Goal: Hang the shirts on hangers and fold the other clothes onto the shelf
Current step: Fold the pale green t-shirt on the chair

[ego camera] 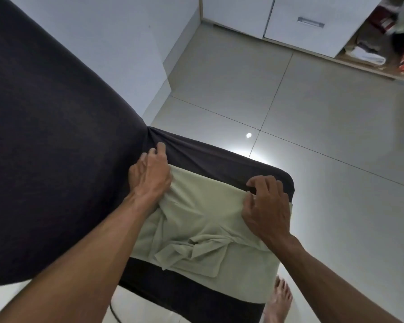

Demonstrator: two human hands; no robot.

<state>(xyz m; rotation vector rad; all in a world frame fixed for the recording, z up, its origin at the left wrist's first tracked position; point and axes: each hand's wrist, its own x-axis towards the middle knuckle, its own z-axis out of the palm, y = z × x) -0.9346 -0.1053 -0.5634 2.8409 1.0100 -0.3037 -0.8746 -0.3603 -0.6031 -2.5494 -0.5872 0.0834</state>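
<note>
Head view: folding a pale green garment on a dark-covered seat

Head camera looks down on a pale green garment [210, 220] spread over the dark-covered seat [261, 169], its near part bunched in wrinkles. This looks like the folding step, still early. The left hand [149, 176] rests on the garment's far left corner, fingers [160, 148] loosely curled and reaching past the cloth onto the seat cover. The right hand [266, 206] sits at the garment's far right edge, its fingers [254, 183] curled, seemingly pinching that edge. Next comes smoothing the bunched cloth and squaring the fold before carrying it to the shelf [369, 60], well beyond the seat.
</note>
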